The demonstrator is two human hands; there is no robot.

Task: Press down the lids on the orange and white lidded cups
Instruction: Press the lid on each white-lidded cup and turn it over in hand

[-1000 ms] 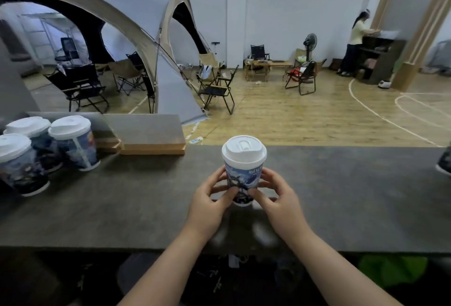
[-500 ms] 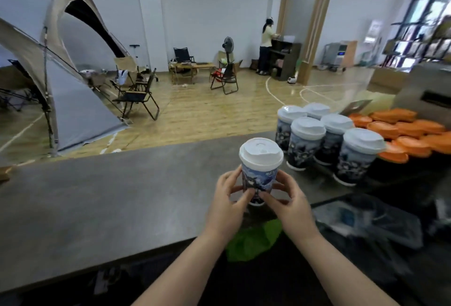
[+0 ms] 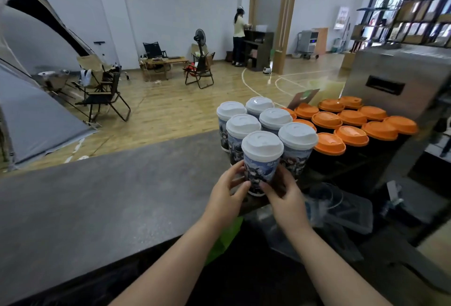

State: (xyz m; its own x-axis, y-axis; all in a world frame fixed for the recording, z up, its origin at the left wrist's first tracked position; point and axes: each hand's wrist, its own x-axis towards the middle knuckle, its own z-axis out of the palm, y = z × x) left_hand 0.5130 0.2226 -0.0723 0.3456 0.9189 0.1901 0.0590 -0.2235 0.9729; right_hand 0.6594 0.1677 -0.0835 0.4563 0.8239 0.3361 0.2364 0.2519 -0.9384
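Observation:
A printed paper cup with a white lid (image 3: 261, 159) is held by its lower half between both hands. My left hand (image 3: 225, 193) grips its left side and my right hand (image 3: 284, 195) grips its right side. It stands at the front of a cluster of several white-lidded cups (image 3: 242, 126) on the grey counter (image 3: 97, 195). To the right of that cluster stand several dark cups with orange lids (image 3: 351, 136).
A grey metal box (image 3: 400, 78) stands behind the orange-lidded cups. Clear plastic containers (image 3: 341, 210) lie at the counter's right end. Something green (image 3: 224, 239) shows below the counter edge. Beyond the counter are folding chairs, a tent and a person far off.
Both hands have carried the white-lidded cup to the right along the counter, up against the cluster of white-lidded cups. The view has turned right, bringing the orange-lidded cups fully in.

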